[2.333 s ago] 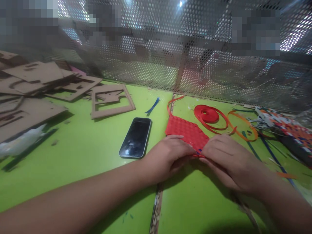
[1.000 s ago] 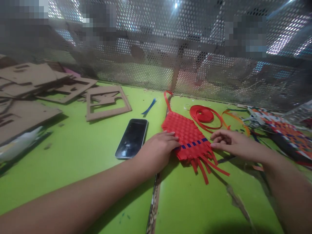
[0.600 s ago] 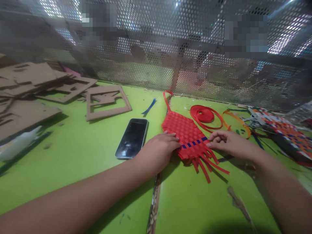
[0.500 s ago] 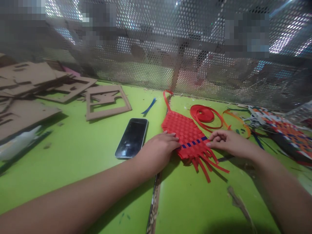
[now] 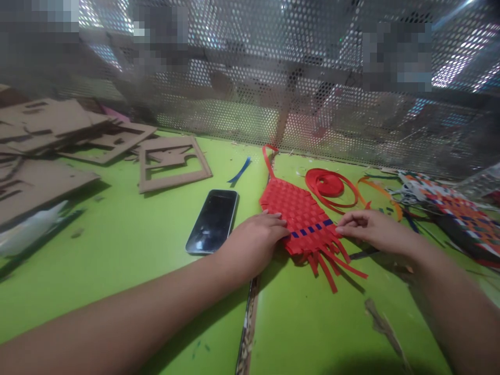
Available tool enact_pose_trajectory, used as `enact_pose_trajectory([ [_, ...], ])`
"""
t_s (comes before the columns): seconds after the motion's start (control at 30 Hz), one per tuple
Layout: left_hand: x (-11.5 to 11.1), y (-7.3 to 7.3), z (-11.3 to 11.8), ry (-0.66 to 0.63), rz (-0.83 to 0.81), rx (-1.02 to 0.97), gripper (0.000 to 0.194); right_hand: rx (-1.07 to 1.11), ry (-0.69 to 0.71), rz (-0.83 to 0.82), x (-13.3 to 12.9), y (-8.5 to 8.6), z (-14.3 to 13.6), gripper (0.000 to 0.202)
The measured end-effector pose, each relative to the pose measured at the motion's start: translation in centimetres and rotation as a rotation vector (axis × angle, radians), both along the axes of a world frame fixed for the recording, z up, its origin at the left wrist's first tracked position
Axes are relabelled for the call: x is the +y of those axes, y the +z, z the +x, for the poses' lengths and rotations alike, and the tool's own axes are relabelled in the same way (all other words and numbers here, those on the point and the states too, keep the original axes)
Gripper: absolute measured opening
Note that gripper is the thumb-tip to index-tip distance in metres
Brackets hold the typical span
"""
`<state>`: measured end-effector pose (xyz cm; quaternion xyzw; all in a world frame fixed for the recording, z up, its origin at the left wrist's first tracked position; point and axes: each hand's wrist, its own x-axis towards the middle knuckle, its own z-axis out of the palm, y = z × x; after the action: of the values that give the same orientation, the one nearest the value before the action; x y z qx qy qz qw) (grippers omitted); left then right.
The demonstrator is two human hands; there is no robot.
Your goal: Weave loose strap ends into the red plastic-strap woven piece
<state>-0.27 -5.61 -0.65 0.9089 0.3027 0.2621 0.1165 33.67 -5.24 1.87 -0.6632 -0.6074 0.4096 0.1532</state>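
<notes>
A red woven piece point(image 5: 291, 205) lies on the green table, with a blue strip point(image 5: 311, 229) threaded across its lower part and loose red strip ends fanning out below. A red loop sticks out from its top. My left hand point(image 5: 260, 239) grips the left edge of the weave, fingers on top, thumb hidden. At the right edge, by the end of the blue strip, my right hand point(image 5: 361, 226) is closed in a pinch; what is between the fingertips is too small to make out.
A phone point(image 5: 213, 221) lies left of the weave, below a short blue strip point(image 5: 239, 171). Cardboard frames point(image 5: 175, 182) cover the far left. A red strip coil point(image 5: 330, 183), orange strip and multicoloured weave point(image 5: 461, 208) lie right. Perforated metal point(image 5: 242, 99) stands behind.
My right hand has shifted slightly right, and its fingers are drawn closer together. My left hand and the red weave have hardly moved.
</notes>
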Motion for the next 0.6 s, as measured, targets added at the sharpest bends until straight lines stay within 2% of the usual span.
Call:
enact_pose_trajectory([
  [0.17,-0.1,0.0,0.0,0.001,-0.004,0.001,0.044,-0.009,-0.024,-0.009,0.3,-0.5,0.1,0.046],
  [0.4,-0.1,-0.1,0.0,0.008,0.005,0.002,0.043,-0.06,0.019,0.014,-0.1,0.1,-0.4,0.052],
  [0.6,0.0,-0.1,0.0,0.003,0.005,0.005,0.04,-0.113,-0.018,0.061,0.2,-0.2,-1.0,0.055],
])
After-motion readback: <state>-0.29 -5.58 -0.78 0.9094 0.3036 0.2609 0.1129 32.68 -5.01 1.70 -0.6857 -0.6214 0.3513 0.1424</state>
